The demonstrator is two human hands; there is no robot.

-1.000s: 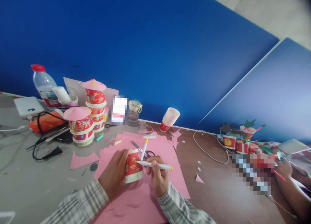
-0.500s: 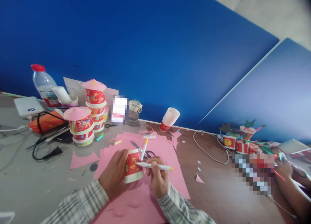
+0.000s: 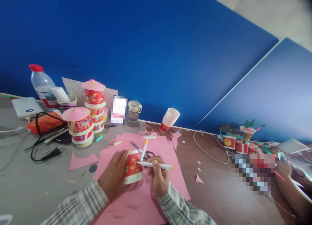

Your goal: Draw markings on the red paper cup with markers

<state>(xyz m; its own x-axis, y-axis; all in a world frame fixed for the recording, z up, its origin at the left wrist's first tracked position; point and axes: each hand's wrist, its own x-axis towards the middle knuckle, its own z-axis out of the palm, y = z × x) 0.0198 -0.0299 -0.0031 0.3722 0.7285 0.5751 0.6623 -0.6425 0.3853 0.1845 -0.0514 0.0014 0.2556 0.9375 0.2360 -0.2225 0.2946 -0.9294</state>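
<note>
Low in the middle of the frame, the left hand (image 3: pixel 114 176) is wrapped around a red paper cup (image 3: pixel 133 168) standing upside down on pink paper (image 3: pixel 168 152), and the right hand (image 3: pixel 158 178) pinches two markers (image 3: pixel 156 165), one tip at the cup's side. Finished-looking cup towers (image 3: pixel 79 124) with pink roofs stand at left (this cup has none yet).

The bench (image 3: pixel 219 189) is grey on the left and brown on the right. Pink paper sheets (image 3: pixel 168 153) lie across its middle, with scissors (image 3: pixel 140 149) on them. A water bottle (image 3: pixel 41 85), stacked decorated cups (image 3: pixel 94 104), a black plug (image 3: pixel 52 152) and a white cable (image 3: pixel 209 153) also rest on it.
</note>
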